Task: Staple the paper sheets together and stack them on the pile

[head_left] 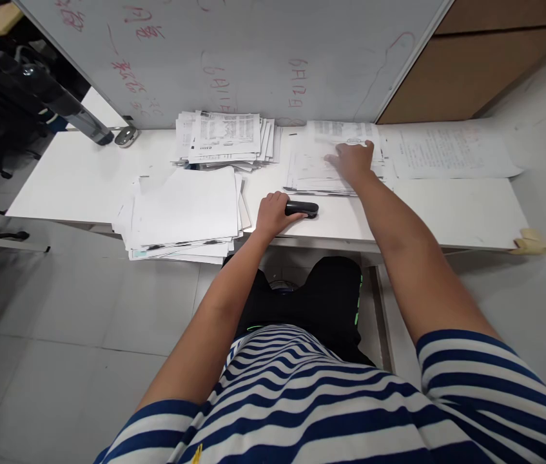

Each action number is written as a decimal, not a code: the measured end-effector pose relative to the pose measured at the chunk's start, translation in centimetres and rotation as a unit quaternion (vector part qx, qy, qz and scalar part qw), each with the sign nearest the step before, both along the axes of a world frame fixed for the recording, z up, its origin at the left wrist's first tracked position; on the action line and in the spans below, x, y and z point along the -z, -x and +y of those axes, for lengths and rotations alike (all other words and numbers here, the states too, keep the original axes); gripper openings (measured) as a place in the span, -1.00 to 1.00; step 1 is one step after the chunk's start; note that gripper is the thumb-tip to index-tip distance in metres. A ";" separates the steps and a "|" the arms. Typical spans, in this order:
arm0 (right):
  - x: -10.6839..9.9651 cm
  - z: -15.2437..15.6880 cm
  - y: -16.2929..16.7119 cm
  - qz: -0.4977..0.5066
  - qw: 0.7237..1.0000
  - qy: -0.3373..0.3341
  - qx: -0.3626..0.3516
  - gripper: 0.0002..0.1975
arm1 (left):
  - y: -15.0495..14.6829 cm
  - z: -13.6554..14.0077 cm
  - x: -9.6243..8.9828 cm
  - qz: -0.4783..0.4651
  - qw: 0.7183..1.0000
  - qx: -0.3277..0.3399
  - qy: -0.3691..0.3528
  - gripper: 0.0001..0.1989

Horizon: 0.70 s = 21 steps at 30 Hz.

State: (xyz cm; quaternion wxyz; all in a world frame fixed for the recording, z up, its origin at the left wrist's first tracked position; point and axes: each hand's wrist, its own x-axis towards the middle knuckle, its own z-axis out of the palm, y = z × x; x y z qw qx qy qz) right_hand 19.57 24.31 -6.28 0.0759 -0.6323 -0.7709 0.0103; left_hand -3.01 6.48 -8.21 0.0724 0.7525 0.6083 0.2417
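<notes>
My left hand (pixel 274 214) is wrapped around a black stapler (pixel 302 209) near the front edge of the white table (pixel 456 209). Further back to the right, my right hand (pixel 354 162) lies on a stack of printed papers (pixel 309 169), its fingers apart on the top sheets. Those sheets look slightly blurred beside the thumb. Left of it stands another pile of printed sheets (pixel 227 135), loosely stacked at the back. Closer to me, a pile with a blank top sheet (pixel 185 209) juts over the table's front edge.
A whiteboard (pixel 253 58) with red writing rises behind the table. A large written sheet (pixel 451 151) lies at the right, its corner curling. At the left are a clear bottle (pixel 84 119) and a small metallic object (pixel 126 136). Brown cardboard (pixel 456 71) stands behind.
</notes>
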 end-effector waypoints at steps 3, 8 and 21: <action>0.0 -0.3 0.1 -0.008 1.000 -0.008 -0.004 -0.31 | 0.0 0.0 0.0 0.007 1.000 -0.001 -0.002 -0.47; -0.8 -0.7 0.3 -0.026 1.000 0.003 -0.007 -0.35 | 0.0 -0.1 -0.2 0.025 1.000 -0.002 -0.010 -0.46; -2.9 -4.1 -0.4 0.326 0.925 -0.156 0.118 -0.38 | 0.2 0.2 -0.1 0.009 0.999 -0.050 0.017 -0.44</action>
